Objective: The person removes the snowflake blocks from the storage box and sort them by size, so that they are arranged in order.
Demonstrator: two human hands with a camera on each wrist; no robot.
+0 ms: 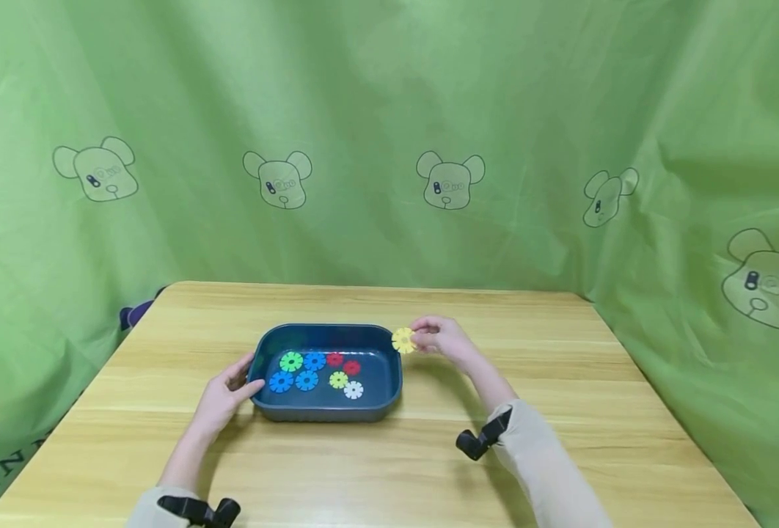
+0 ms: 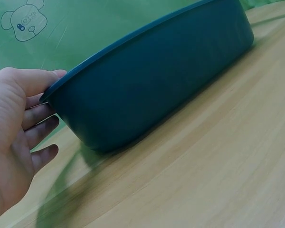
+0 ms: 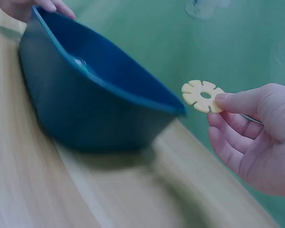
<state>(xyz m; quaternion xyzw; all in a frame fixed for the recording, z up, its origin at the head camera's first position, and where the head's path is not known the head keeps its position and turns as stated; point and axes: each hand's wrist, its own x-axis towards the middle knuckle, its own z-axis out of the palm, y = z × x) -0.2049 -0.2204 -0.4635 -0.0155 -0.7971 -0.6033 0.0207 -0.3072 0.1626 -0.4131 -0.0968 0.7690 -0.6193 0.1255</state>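
Yellow flower-shaped notched disc [image 1: 403, 340] is up off the table [image 1: 561, 455], just beside the right end of a dark blue-green basin [image 1: 326, 415], near rim level; right wrist view shows a small gap between disc and rim. Right hand [image 1: 441, 339] pinches disc edge, thumb on the near face. Left hand [image 1: 223, 396] grips the basin's left end, thumb over the rim, other fingers around the outside. Hands well apart, basin between them. Basin sits upright on the wood-grain table. Inside, on its floor: green disc [image 1: 291, 361], three blue discs [image 1: 306, 380] close by, two small red discs [image 1: 351, 368], small yellow-green disc [image 1: 339, 380], white disc [image 1: 353, 390] nearest the front right. Both forearms have light sleeves [image 1: 548, 462] and black wrist straps [image 1: 498, 425]. Behind: green curtain [image 1: 363, 95] with bear-head outlines.
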